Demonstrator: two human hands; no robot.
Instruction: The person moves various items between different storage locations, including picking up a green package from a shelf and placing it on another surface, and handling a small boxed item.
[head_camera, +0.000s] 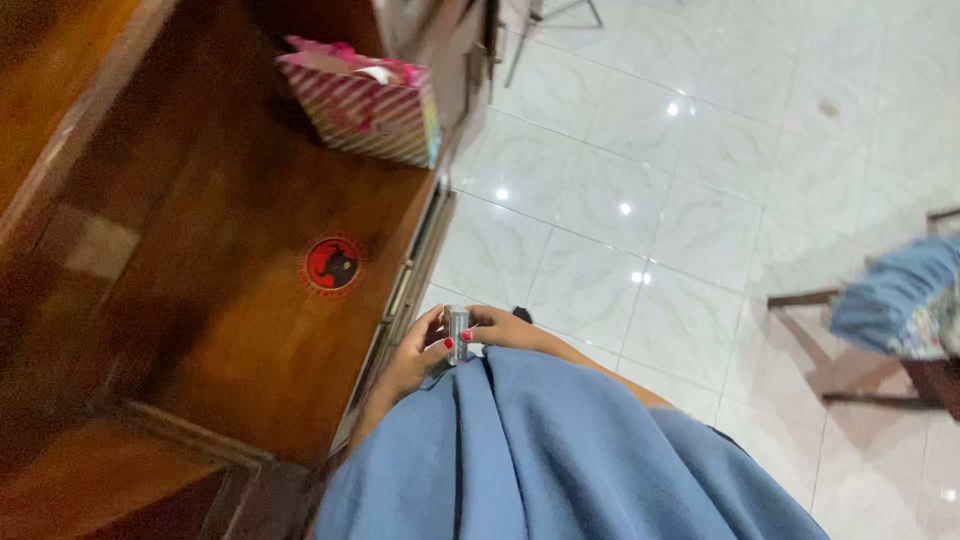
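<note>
Both my hands meet in front of my blue garment (560, 450), holding a small silver cylinder (457, 330) between them. My left hand (415, 355) grips it from the left, red-painted nails showing. My right hand (505, 328) holds it from the right, fingertips on its side. The hands hover just off the edge of a dark wooden table (230, 230).
A pink striped gift bag (365, 100) stands at the table's far edge. A round red sticker (332, 264) lies on the tabletop. White glossy floor tiles (700, 180) spread to the right. A chair with a blue patterned cushion (900, 300) stands at the right edge.
</note>
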